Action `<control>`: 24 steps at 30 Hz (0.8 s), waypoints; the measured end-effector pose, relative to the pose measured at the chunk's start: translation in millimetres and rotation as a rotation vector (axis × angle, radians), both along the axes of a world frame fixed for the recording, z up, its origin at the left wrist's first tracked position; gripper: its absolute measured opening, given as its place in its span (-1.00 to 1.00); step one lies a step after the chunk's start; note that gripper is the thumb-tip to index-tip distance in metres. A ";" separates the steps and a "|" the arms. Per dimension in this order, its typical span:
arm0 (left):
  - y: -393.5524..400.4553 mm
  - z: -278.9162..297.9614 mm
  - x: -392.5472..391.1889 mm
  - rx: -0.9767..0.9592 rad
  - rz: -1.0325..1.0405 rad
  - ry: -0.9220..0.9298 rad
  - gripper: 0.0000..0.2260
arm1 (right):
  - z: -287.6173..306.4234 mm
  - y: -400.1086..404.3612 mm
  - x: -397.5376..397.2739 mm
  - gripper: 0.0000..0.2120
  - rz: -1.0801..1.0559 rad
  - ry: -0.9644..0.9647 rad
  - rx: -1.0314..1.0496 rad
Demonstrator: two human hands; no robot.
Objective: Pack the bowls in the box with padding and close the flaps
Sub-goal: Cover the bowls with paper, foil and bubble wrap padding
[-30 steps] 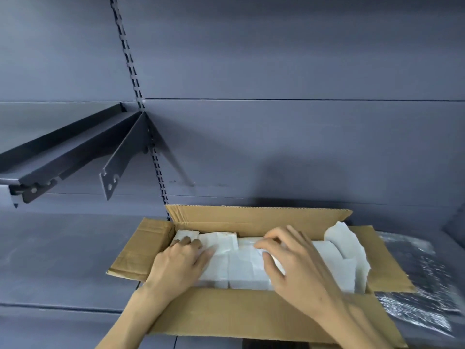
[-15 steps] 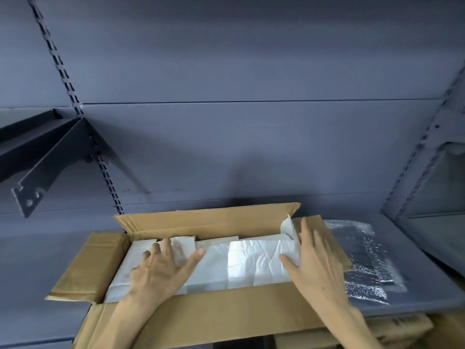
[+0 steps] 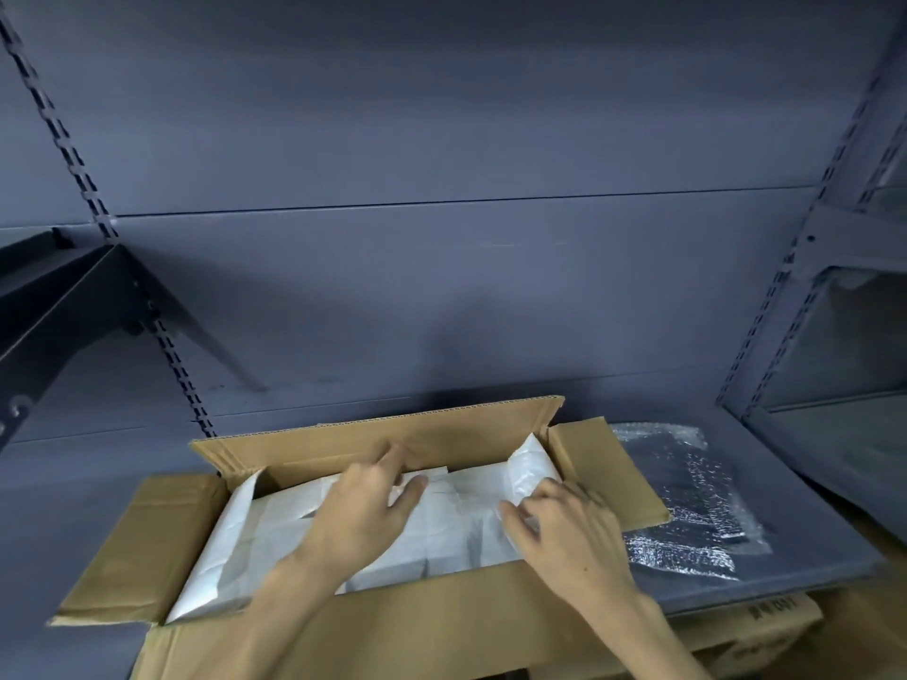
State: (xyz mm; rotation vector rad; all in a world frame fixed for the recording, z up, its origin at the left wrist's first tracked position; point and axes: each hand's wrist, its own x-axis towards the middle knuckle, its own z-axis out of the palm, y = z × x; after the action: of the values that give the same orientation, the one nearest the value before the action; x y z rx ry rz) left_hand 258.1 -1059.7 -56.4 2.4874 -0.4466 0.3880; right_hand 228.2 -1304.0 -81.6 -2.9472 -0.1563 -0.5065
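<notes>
On the grey shelf (image 3: 785, 483) the brown cardboard box (image 3: 392, 625) stands open, flaps spread, filled with creased white padding (image 3: 441, 532) under both flat, spread hands, left (image 3: 363, 512) and right (image 3: 564, 527)

Single head-worn wide-angle view, looking forward and down from close above an open brown cardboard box (image 3: 392, 434) on a dark grey metal shelf (image 3: 785, 507). Faces the grey back panel (image 3: 441, 139); edges bowed by the lens.

Open box (image 3: 471, 436), both hands on padding (image 3: 275, 532)
</notes>
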 end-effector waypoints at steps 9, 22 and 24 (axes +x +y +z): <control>-100.6 -20.7 10.6 0.176 -0.314 0.111 -0.58 | 5.2 -11.8 -3.5 -0.67 0.115 0.029 0.179; -104.9 -41.6 16.7 0.115 -0.260 0.206 -0.66 | -37.5 -177.7 -17.2 -0.58 -0.736 0.226 0.394; -105.5 -39.3 15.1 0.108 -0.264 0.229 -0.66 | -44.4 -180.4 -18.5 -0.52 -0.758 0.314 0.376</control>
State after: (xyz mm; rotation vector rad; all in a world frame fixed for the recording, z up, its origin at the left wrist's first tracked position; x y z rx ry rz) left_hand 273.1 -1165.2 -95.7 2.4936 -0.7042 -0.0265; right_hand 209.6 -1484.4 -126.0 -2.5700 0.9955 -0.1106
